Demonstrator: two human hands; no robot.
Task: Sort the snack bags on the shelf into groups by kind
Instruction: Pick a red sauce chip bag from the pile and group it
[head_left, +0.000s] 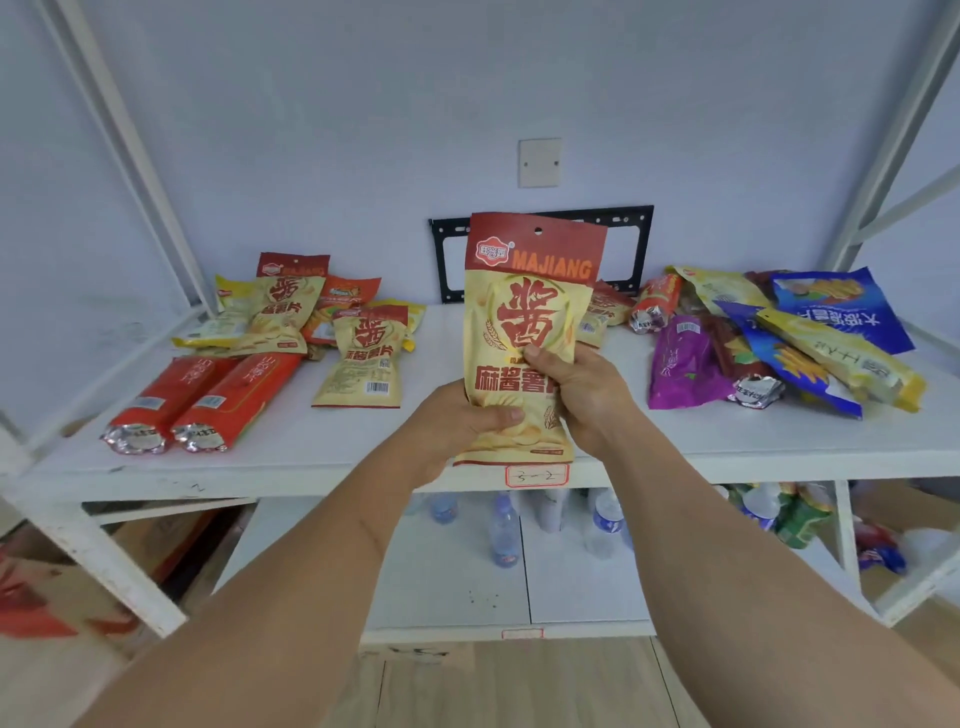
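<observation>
Both hands hold a yellow MAJIANG bag (524, 332) upright above the shelf (363, 441): left hand (462, 415) fingers clamped on its lower edge, right hand (582, 389) fingers clamped on its right side. Matching bags (363, 358) lie far left, mixed bags (779, 338) at right.

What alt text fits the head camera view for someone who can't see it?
Left hand and right hand hold a yellow MAJIANG chip bag upright above a white shelf, matching bags grouped left, mixed snack bags piled right.
</observation>
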